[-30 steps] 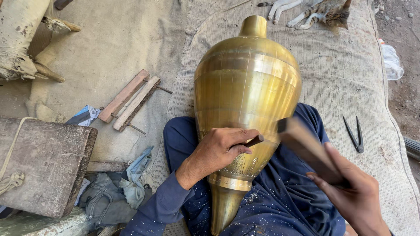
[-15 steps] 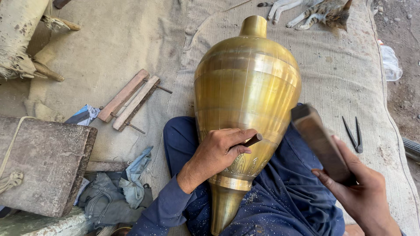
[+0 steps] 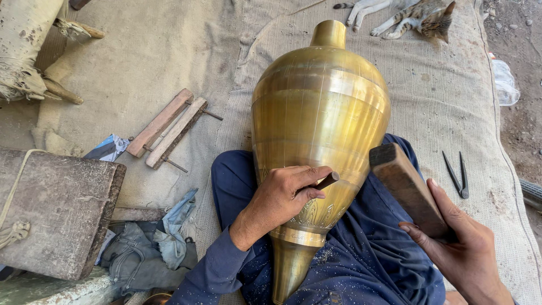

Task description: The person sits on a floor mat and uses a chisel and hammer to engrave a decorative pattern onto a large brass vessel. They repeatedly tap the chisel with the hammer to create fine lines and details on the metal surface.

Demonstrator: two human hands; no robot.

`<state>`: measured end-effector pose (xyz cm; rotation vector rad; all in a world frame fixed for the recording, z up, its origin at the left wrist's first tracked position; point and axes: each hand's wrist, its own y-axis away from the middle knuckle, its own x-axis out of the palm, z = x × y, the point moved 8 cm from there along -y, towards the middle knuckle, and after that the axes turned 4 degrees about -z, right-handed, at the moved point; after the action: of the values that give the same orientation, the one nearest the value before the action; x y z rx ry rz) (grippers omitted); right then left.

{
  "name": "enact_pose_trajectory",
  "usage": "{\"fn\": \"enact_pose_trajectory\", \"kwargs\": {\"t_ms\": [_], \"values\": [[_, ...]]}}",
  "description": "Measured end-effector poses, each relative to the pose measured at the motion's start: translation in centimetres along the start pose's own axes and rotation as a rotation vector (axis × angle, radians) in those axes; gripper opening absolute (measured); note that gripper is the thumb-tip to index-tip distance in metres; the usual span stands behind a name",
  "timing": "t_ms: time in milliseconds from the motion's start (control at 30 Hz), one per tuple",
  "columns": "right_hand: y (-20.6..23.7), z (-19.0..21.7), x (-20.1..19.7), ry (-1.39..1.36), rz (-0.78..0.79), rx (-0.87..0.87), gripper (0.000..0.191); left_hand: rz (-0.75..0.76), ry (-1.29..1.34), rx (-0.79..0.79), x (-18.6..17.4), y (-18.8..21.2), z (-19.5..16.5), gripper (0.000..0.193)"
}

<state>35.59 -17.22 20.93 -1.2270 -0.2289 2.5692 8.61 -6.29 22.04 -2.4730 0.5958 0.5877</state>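
Resting across your lap on the burlap mat, the big polished brass vase lay neck away from you, foot toward you. Your left hand was clenched round a thin dark metal chisel, tip on the engraved band; right hand gripped a dark wooden block mallet, raised just beside it. Vase looked heavy, stiff, slick & dent-prone, so brace it w/ legs, hold near narrow foot.

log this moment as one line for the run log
left hand: holds chisel on brass vase | right hand: grips wooden mallet, raised | vase on lap
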Motion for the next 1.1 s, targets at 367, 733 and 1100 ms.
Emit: {"fn": "enact_pose_trajectory", "kwargs": {"t_ms": [367,733,1100], "values": [[0.2,0.4,0.3,-0.022,-0.013,-0.067,0.089,-0.069,0.022,0.071,-0.3,0.3,0.2,0.041],[-0.4,1.1,0.2,0.034,0.006,-0.085,0.088,-0.161,0.073,0.028,-0.3,1.2,1.5,0.05],[-1.5,0.2,1.4,0.692,0.488,0.224,0.091,-0.149,0.051,0.034,0.2,1.1,1.7,0.054]]}}
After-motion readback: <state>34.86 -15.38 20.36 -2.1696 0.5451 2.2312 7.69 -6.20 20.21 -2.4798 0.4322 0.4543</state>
